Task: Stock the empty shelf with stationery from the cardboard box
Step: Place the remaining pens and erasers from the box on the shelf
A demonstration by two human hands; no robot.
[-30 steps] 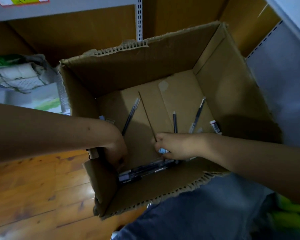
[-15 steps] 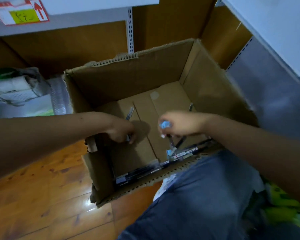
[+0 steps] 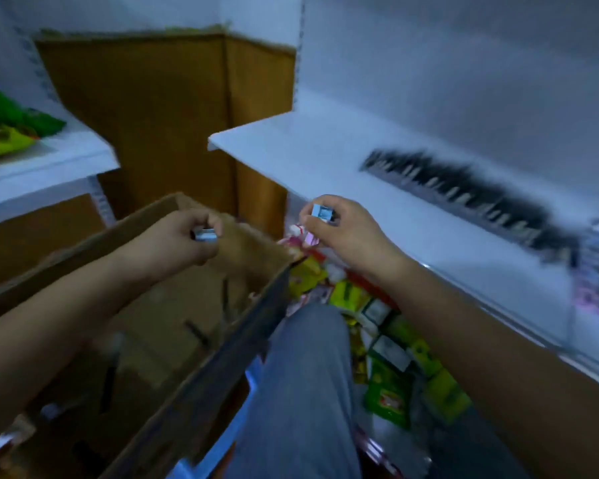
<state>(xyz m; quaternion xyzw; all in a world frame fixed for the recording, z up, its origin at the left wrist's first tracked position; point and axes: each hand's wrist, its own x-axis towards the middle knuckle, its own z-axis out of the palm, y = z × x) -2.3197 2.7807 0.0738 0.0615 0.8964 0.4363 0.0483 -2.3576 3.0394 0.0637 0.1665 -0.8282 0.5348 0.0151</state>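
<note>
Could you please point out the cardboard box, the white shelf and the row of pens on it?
Box [image 3: 201, 371], head view, right wall.
Shelf [image 3: 312, 146], head view, bare top.
Pens [image 3: 471, 191], head view, middle of row.

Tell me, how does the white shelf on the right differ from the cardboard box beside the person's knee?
The white shelf is a flat, pale, open board; the cardboard box is brown and deep, with raised walls. The shelf carries a neat row of dark pens along its back; the box has only a few pens scattered loose on its bottom. The shelf sits higher than the box. Both hold pens.
</note>
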